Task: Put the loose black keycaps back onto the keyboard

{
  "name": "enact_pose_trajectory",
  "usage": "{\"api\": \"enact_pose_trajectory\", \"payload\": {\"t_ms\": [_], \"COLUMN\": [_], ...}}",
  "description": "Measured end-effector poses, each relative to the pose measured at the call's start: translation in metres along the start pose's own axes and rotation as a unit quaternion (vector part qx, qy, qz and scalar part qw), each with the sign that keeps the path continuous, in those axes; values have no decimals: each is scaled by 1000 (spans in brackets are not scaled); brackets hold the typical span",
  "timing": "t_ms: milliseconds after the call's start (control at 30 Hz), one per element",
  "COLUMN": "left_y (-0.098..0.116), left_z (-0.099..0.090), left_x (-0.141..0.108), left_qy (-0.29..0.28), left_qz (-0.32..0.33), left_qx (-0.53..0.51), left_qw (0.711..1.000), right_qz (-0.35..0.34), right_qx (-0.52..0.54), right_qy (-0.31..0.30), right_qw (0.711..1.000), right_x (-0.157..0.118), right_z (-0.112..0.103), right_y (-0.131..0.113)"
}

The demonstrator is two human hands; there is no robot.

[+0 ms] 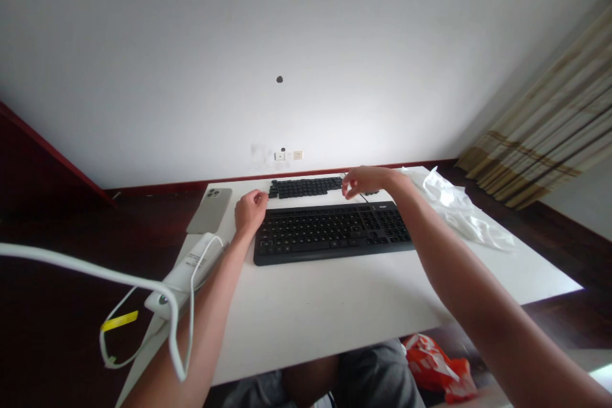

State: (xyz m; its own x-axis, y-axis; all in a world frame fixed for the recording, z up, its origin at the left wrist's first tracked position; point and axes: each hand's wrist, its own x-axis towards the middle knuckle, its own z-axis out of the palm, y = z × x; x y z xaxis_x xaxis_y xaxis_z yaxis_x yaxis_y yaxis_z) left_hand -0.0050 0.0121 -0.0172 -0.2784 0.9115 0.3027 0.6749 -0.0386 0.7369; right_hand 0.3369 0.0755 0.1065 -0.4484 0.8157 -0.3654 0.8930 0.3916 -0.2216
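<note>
Two hands: we reach both over the black keyboard (333,233) toward a row of loose keycaps (306,187) laid out just behind it on the white tabletop (335,306).
Left hand (249,210): curled into a loose fist at the keyboard's far left corner, fingertips near the end of the keycap row; we cannot tell whether it pinches a cap.
Right hand (366,181): fingers drawn together at the right end of the row, seemingly pinching something small, too tiny to make out.
Risk, keycaps: we judge a sleeve-less forearm sweeping low could scatter the row.
Risk, phone (210,209): it lies at the tabletop's left edge, and an elbow nudge could push it off.
Risk, cable (143,293): the white cable hangs near our left arm and could snag.
</note>
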Motion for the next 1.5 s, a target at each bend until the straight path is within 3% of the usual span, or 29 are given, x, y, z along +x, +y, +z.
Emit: {"api": "enact_pose_trajectory", "payload": {"t_ms": [100, 167, 333, 633, 933, 1300, 1500], "left_y": [-1, -2, -2, -4, -6, -5, -6], "left_z": [0, 1, 2, 3, 3, 3, 3], "left_x": [0, 0, 1, 2, 2, 2, 3], "left_qy": [1, 1, 0, -1, -2, -5, -6], "left_qz": [4, 7, 12, 14, 14, 15, 27], "left_qx": [-4, -3, 9, 16, 10, 14, 18], "left_qw": [1000, 1000, 1000, 1000, 1000, 1000, 999], "right_qz": [22, 19, 6, 5, -15, -17, -50], "right_qx": [-45, -53, -36, -13, 7, -1, 22], "right_qy": [146, 168, 149, 112, 94, 57, 98], "right_qw": [988, 984, 988, 994, 995, 998, 994], "right_x": [15, 26, 44, 51, 43, 38, 7], "right_z": [-1, 6, 22, 29, 21, 27, 25], "right_y": [7, 11, 23, 34, 30, 18, 26]}}
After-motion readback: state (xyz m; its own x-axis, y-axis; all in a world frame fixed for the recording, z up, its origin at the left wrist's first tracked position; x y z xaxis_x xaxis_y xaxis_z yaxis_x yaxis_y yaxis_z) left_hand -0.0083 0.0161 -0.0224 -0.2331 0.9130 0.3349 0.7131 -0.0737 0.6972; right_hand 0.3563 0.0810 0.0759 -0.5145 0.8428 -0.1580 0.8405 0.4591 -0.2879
